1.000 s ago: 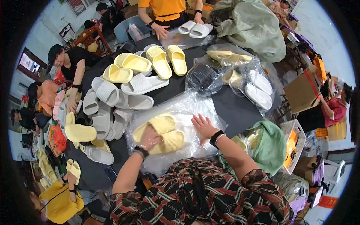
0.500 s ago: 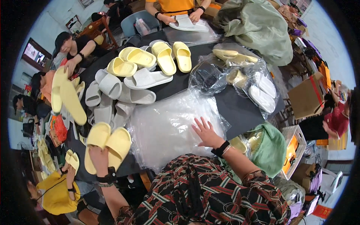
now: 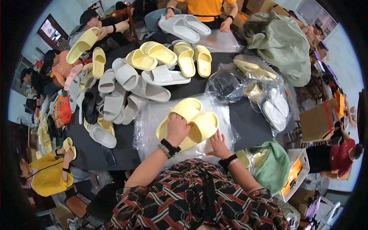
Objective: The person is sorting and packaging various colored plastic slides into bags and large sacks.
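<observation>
My left hand (image 3: 177,132) grips a pair of pale yellow slides (image 3: 207,125), its fingers tucked under their straps. The pair is held over a stack of clear plastic bags (image 3: 147,128) on the dark table (image 3: 251,119). My right hand (image 3: 219,146) rests with fingers stretched out on the bags, close beside the right-hand slide, and holds nothing. The slides cover the middle of the stack.
Loose grey slides (image 3: 153,92) and yellow slides (image 3: 159,53) lie beyond the bags. Bagged white slides (image 3: 275,115) are at the right, near a green cloth (image 3: 274,168). Across the table, a person in orange (image 3: 203,8) handles grey-white slides (image 3: 182,28). A phone (image 3: 109,156) lies at left.
My left hand has brought the yellow pair rightward from the table's left side to over the bags. My right hand has drawn back toward me. Across the table, the grey-white slides are lifted.
</observation>
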Demonstrator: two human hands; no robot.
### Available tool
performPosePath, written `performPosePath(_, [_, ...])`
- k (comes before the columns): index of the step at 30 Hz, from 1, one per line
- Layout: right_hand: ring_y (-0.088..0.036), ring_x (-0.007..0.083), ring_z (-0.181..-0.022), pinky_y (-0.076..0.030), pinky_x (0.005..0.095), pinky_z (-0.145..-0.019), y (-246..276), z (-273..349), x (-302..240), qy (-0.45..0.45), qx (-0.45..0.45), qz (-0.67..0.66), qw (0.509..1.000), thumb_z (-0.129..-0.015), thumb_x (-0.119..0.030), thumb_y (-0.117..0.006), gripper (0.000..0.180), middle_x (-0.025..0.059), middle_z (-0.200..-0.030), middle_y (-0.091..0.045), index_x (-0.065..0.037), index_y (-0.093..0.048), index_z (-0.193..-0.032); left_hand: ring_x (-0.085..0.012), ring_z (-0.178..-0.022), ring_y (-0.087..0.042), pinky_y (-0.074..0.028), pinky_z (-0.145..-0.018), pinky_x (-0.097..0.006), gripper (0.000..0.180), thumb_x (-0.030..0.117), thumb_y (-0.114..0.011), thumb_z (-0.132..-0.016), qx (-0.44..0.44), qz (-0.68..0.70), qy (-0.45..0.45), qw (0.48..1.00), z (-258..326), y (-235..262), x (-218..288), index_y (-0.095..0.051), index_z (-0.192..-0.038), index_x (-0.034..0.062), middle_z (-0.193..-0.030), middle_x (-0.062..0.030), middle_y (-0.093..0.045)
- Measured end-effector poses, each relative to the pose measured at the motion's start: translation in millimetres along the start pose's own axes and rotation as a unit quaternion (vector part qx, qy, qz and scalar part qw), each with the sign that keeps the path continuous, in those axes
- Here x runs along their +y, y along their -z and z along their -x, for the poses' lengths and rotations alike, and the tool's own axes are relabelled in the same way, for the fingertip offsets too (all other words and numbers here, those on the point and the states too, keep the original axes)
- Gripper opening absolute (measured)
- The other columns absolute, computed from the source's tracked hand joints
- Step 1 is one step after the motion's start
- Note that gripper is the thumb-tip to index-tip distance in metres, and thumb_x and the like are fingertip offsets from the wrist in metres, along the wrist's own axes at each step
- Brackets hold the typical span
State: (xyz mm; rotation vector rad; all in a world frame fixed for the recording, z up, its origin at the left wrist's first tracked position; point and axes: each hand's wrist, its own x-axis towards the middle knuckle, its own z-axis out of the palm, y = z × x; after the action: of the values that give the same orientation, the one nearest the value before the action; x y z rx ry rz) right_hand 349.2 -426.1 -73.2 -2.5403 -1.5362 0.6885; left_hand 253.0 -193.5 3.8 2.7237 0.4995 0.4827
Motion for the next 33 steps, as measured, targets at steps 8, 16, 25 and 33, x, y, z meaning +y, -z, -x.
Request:
performPosePath(8, [0.001,0.0422,-0.147,-0.014,0.0614,-0.113,-13.1,-4.3,11.8,-0.015,-0.03,-0.01,0.999,-0.058,-0.05,-0.085,0.124,0.0215,-0.156,-0.013,0.0,-0.018,-0.15,-0.0314,-0.108,-0.05,-0.042,-0.086,-0.049,0.031,0.034,-0.068,-0.08,-0.131,-0.041,0.037,0.99,19.6,-75.5,-18.4,-0.073,-0.083,0.004,-0.101,-0.0134,-0.063])
performPosePath(16, [-0.002,0.0389,-0.148,-0.014,0.0599,-0.113,-12.1,-6.5,10.9,-0.018,-0.041,-0.009,0.999,-0.058,-0.051,-0.085,0.123,0.0176,-0.158,-0.013,-0.003,-0.019,-0.151,-0.0292,-0.108,-0.052,-0.043,-0.086,-0.048,0.03,0.034,-0.068,-0.08,-0.125,-0.038,0.041,0.991,28.4,-63.9,-31.9,-0.073,-0.085,0.0047,-0.104,-0.0111,-0.064])
performPosePath(25, [-0.002,0.0396,-0.148,-0.014,0.0632,-0.111,-16.7,-6.5,17.4,-0.002,-0.02,-0.01,1.0,-0.052,-0.05,-0.087,0.133,0.0129,-0.161,-0.006,-0.008,-0.013,-0.153,-0.0304,-0.106,-0.054,-0.045,-0.087,-0.045,0.031,0.033,-0.066,-0.078,-0.084,-0.069,0.024,0.994,64.1,-32.8,-97.9,-0.072,-0.086,0.0038,-0.099,-0.0113,-0.066])
performPosePath(33, [-0.005,0.0402,-0.147,-0.018,0.0657,-0.109,-17.9,-7.6,7.2,0.004,-0.003,0.004,1.0,-0.05,-0.048,-0.089,0.132,0.0131,-0.16,-0.008,-0.008,-0.015,-0.152,-0.036,-0.074,-0.063,-0.05,-0.067,-0.043,0.022,0.02,-0.066,-0.072,-0.06,0.022,0.035,0.997,-4.9,144.5,-162.6,-0.067,-0.075,-0.0025,-0.081,-0.0215,-0.065])
